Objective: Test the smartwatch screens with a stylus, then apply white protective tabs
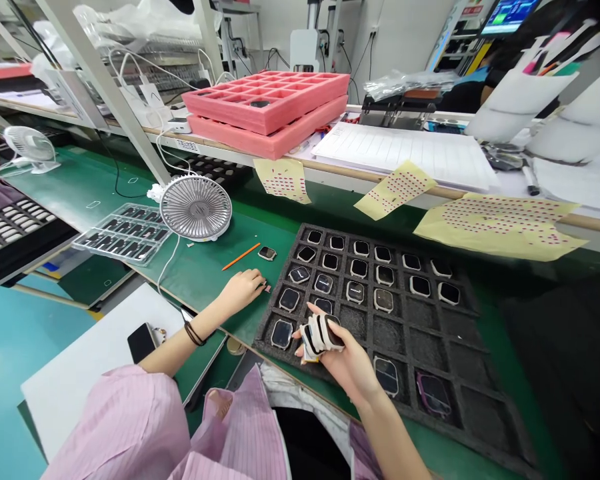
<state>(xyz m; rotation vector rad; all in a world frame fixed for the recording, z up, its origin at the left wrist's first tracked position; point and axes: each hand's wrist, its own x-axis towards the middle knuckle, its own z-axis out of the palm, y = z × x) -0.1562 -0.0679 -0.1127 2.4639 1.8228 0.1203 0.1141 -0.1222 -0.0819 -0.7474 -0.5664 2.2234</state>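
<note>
My right hand (347, 363) is wrapped around several smartwatch cases (321, 333) without straps, stacked face to back above the near side of a black foam tray (443, 333). My left hand (243, 290) rests on the green mat just left of that tray, its fingers curled together. By its fingertips is a small reddish piece (267, 289); whether the fingers grip anything is hidden. Beyond the left hand lie a single smartwatch case (267, 253) and an orange stick (241, 256). Many of the tray's compartments hold smartwatch cases, one with a purple rim (433, 395).
A small white fan (196, 208) stands behind my left forearm, beside a clear plastic tray (123, 233) of dark parts. Pink foam trays (265, 107) and paper sheets (405, 153) occupy the shelf above. A phone (143, 343) lies on a white surface at left.
</note>
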